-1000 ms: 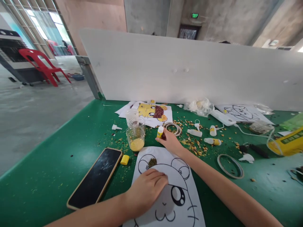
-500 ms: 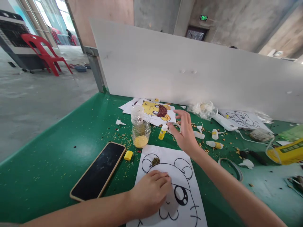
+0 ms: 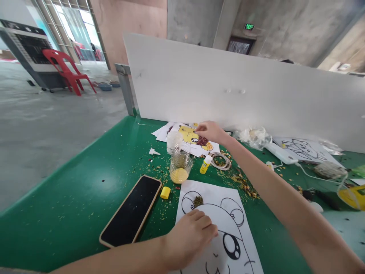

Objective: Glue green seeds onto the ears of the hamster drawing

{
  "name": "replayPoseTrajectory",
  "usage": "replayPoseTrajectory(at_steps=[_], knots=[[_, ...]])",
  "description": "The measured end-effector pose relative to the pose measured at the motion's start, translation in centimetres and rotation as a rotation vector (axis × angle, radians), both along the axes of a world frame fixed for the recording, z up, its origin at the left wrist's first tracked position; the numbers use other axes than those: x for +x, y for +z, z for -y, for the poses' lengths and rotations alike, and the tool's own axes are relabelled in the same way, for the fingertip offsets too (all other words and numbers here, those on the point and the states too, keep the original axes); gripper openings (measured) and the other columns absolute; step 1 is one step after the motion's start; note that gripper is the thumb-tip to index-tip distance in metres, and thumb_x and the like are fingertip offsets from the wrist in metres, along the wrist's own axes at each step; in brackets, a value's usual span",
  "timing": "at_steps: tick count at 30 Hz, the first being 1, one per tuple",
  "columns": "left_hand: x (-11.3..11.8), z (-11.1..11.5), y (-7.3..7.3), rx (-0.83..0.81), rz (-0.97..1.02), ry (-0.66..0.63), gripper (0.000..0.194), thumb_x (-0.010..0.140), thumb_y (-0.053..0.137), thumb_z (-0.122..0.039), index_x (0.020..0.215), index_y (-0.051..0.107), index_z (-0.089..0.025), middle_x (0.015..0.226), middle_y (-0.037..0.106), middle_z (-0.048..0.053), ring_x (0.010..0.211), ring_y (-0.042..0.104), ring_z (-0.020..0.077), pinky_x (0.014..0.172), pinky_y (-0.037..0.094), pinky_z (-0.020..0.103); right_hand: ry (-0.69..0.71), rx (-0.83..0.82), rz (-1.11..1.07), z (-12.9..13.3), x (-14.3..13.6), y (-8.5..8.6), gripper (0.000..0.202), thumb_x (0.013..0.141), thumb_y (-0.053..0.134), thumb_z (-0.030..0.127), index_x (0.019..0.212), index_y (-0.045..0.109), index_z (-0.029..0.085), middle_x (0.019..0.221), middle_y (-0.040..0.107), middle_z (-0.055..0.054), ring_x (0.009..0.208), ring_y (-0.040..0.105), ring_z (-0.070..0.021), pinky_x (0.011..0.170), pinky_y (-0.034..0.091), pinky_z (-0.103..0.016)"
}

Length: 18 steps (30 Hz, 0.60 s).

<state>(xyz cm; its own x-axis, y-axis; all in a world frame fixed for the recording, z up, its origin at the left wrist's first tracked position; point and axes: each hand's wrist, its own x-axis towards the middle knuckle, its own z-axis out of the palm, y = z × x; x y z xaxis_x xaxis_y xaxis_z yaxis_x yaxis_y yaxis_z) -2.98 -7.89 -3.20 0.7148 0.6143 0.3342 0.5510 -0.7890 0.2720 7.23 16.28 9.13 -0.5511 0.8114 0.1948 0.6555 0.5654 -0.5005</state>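
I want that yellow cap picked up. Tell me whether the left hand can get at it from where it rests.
Probably yes. The left hand rests on the hamster sheet, and the yellow cap lies bare on the green table just off the sheet's left edge, beside the phone. Nothing covers it.

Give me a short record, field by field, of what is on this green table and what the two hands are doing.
Surface: green table strewn with grain
Left hand: lies flat on the white sheet with a black outline cartoon face
Right hand: reaches out to the far sheet with a yellow grain-filled cartoon face, fingertips on it
Between the sheets: clear plastic jar of yellow grain, small yellow glue bottle, ring of tape
Left of the near sheet: black phone in a tan case, small yellow cap
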Motion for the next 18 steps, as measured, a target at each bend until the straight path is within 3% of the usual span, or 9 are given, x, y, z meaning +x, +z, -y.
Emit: replayPoseTrajectory(at_steps=[3,5,7,11,15,18], knots=[[-0.3,-0.1,-0.6,-0.016,-0.02,-0.07,0.025,0.085,0.047,-0.014,0.109,0.047,-0.014,0.083,0.061,0.003,0.072,0.054,0.0163,0.067,0.043,0.029,0.209,-0.171,-0.038,1.8,-2.2,0.2,0.018,0.075,0.05,0.019,0.082,0.066,0.017,0.072,0.066,-0.004,0.059,0.056,-0.0128,0.055,0.041,-0.027],[-0.5,-0.2,-0.7,-0.051,-0.032,-0.1,0.036,0.08,0.051,-0.014,0.115,0.043,-0.013,0.085,0.062,0.003,0.073,0.055,0.0169,0.068,0.043,0.029,0.305,-0.142,0.078,2.9,-3.7,0.1,0.019,0.07,0.051,0.011,0.076,0.068,0.017,0.072,0.066,-0.004,0.062,0.057,-0.0134,0.057,0.041,-0.027],[-0.6,-0.2,-0.6,-0.083,-0.043,-0.096,0.038,0.079,0.051,-0.014,0.116,0.043,-0.013,0.086,0.062,0.004,0.076,0.057,0.0177,0.07,0.043,0.03,0.29,-0.069,0.222,3.3,-5.0,-0.4,0.023,0.064,0.051,0.003,0.071,0.069,0.017,0.075,0.067,-0.005,0.067,0.058,-0.0157,0.059,0.04,-0.028],[-0.5,-0.2,-0.5,-0.091,-0.065,-0.091,0.035,0.082,0.048,-0.014,0.116,0.043,-0.014,0.087,0.063,0.006,0.081,0.058,0.0184,0.074,0.043,0.03,0.315,-0.174,0.387,1.9,-6.7,-2.1,0.024,0.058,0.055,-0.002,0.059,0.067,0.019,0.065,0.066,-0.001,0.06,0.057,-0.0147,0.059,0.041,-0.028],[-0.5,-0.1,-0.4,-0.094,-0.082,-0.085,0.031,0.082,0.047,-0.014,0.113,0.046,-0.015,0.088,0.062,0.007,0.081,0.058,0.0187,0.075,0.043,0.03,0.319,-0.27,0.437,0.1,-7.9,-3.1,0.025,0.048,0.066,-0.003,0.056,0.066,0.02,0.052,0.06,0.005,0.051,0.056,-0.0124,0.057,0.044,-0.028],[-0.4,-0.1,-0.2,-0.084,-0.109,-0.074,0.029,0.083,0.046,-0.015,0.113,0.046,-0.015,0.087,0.062,0.007,0.081,0.057,0.0187,0.074,0.043,0.03,0.252,-0.242,0.391,-0.7,-8.6,-3.3,0.034,0.037,0.073,-0.006,0.061,0.067,0.017,0.053,0.06,0.004,0.055,0.059,-0.0147,0.059,0.045,-0.03]])
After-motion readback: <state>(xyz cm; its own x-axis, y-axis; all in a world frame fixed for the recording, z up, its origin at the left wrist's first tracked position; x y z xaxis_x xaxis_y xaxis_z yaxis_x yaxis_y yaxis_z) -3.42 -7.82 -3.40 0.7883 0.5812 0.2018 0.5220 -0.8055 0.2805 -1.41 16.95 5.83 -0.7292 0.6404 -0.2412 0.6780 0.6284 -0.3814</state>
